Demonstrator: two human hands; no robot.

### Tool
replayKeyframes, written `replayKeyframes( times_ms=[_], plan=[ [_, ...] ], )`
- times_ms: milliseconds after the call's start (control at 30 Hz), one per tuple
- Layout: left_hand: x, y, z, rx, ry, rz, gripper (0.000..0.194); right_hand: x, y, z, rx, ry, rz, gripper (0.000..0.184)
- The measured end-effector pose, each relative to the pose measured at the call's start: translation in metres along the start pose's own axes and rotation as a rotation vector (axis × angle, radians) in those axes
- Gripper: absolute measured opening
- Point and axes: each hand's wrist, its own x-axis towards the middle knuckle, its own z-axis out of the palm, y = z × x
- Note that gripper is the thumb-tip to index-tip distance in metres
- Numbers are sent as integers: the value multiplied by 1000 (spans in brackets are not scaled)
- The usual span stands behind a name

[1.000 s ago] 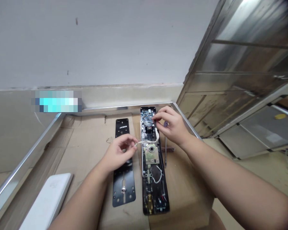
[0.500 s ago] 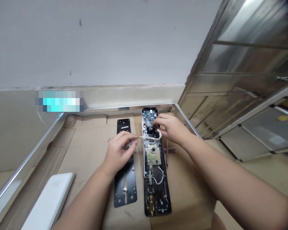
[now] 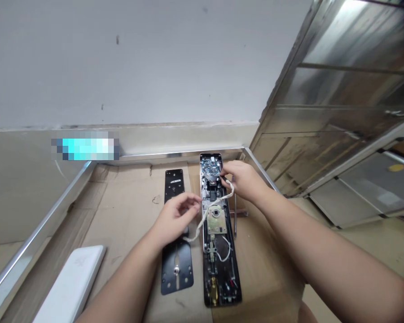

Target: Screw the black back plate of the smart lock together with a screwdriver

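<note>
This looks like a small workshop or repair corner, though the pictures do not settle whether it stands in a business or a home. The metal-rimmed table [image 3: 175, 155] is covered with creased cardboard [image 3: 128, 197], as a work surface might be. On it lies an open black case [image 3: 235, 273] showing its circuit board [image 3: 211, 167] and wires, with a screwdriver [image 3: 235, 215] beside it and a drilled black plate [image 3: 177, 264] nearby. The wall [image 3: 175, 63] is plain and marked, and large metal panels [image 3: 333, 85] stand at the right.
</note>
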Motion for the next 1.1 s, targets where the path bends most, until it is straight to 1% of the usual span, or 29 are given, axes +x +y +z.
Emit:
replayKeyframes(
  times_ms=[67,133,233,300,433,467,533,667,733,800,867,967,1100],
  plan=[
    [3,-6,-2,-13,-14,-66,22,1,0,-1,56,41,4,5],
    [5,-13,-5,-69,-64,-141,27,1,0,-1,126,112,15,4],
    [4,-20,-10,-147,-191,-233,34,1,1,0,230,233,42,4],
    [1,-20,-14,-151,-291,-281,32,1,2,1,275,269,62,4],
    [-4,-9,-24,-203,-499,-447,28,1,5,4,279,235,97,3],
    [-5,-5,-27,-231,-535,-466,28,1,5,4,275,224,107,3],
    [-7,1,-33,-313,-565,-445,26,1,5,5,271,191,120,4],
    [-12,5,-38,-587,-536,-285,21,2,4,5,281,113,82,6],
    [-14,2,-35,-748,-513,-179,14,2,3,5,278,72,61,7],
    [-14,-1,-27,-893,-456,-95,13,2,2,4,256,37,65,8],
    [-12,-1,-17,-990,-354,-83,22,2,2,5,227,22,82,8],
    [-8,3,1,-1044,-203,-149,36,1,2,8,193,22,113,7],
    [-3,9,20,-1046,-119,-165,39,1,2,11,198,17,165,7]
  ],
)
